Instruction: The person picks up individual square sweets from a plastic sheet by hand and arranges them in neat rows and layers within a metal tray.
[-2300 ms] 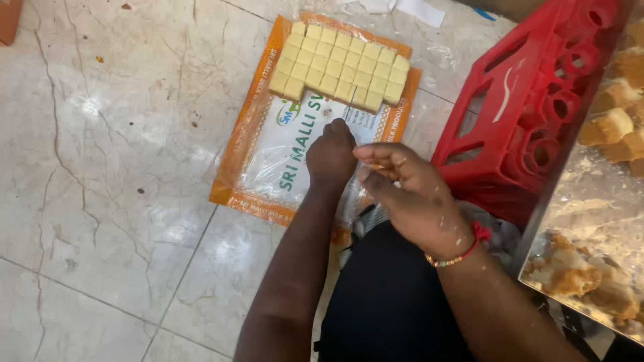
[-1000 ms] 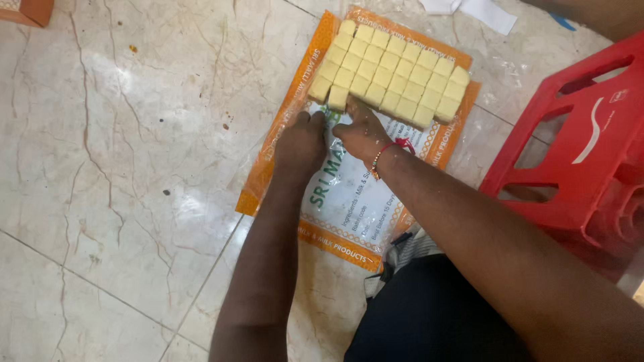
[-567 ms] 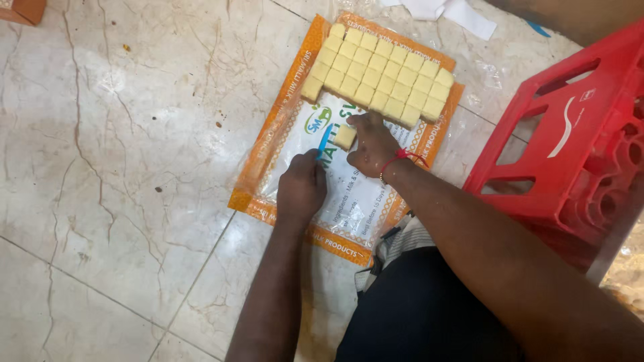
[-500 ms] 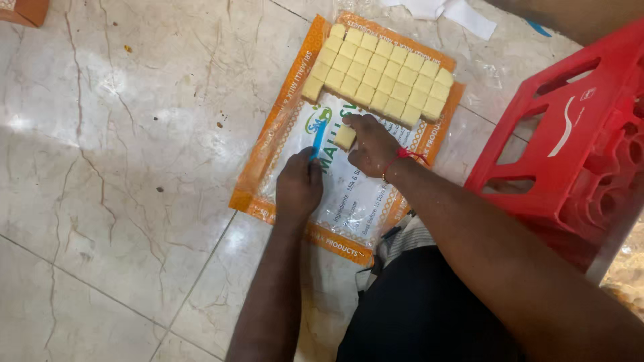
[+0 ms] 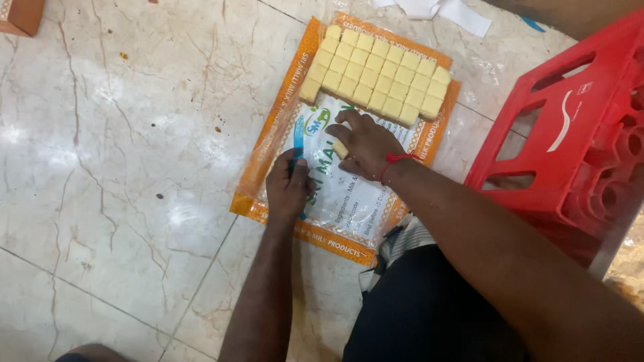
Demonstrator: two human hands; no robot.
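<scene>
A shiny marble floor [image 5: 121,134] with thin cracks is filling most of the view. An orange and white plastic bag [image 5: 349,194] is lying flat on it. Rows of small yellow cubes [image 5: 379,74] are sitting side by side on the far part of the bag.

The left hand [image 5: 288,188] is pressing down on the bag, fingers curled together around a thin blue thing, too small to make out. The right hand [image 5: 365,144] is resting just near the rows, fingers bent and pinching one loose cube [image 5: 341,149], which its fingers are partly hiding.

A red crate [image 5: 570,134] is standing to the right, cut off by the edge. A brown box [image 5: 23,15] is peeking in at the far left corner. White paper scraps [image 5: 443,9] are lying beyond the bag.
</scene>
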